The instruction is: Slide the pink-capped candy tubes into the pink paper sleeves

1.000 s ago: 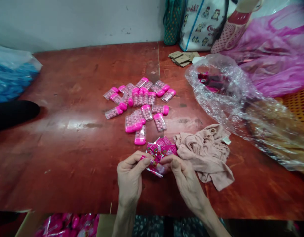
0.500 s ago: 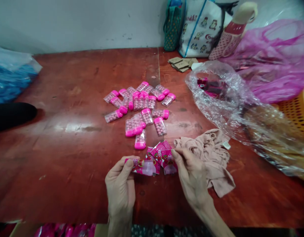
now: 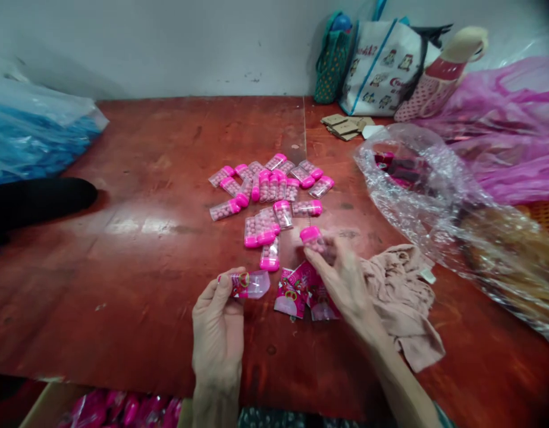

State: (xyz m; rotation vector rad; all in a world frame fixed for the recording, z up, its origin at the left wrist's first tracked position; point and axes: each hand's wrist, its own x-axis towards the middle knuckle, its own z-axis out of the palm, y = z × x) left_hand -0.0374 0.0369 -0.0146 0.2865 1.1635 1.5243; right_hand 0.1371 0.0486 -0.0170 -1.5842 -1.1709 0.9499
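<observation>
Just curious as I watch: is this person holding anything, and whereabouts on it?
Yes. The left hand pinches a small pink sleeve at its left end. The right hand holds a pink-capped candy case by its clear body, cap free.

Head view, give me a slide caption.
Left hand holds a pink sleeve; right hand grips a pink-capped vial.

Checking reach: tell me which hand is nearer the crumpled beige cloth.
Right. The right hand lies just beside the beige cloth, at its left edge; the left hand is farther left, holding a small packet.
</observation>
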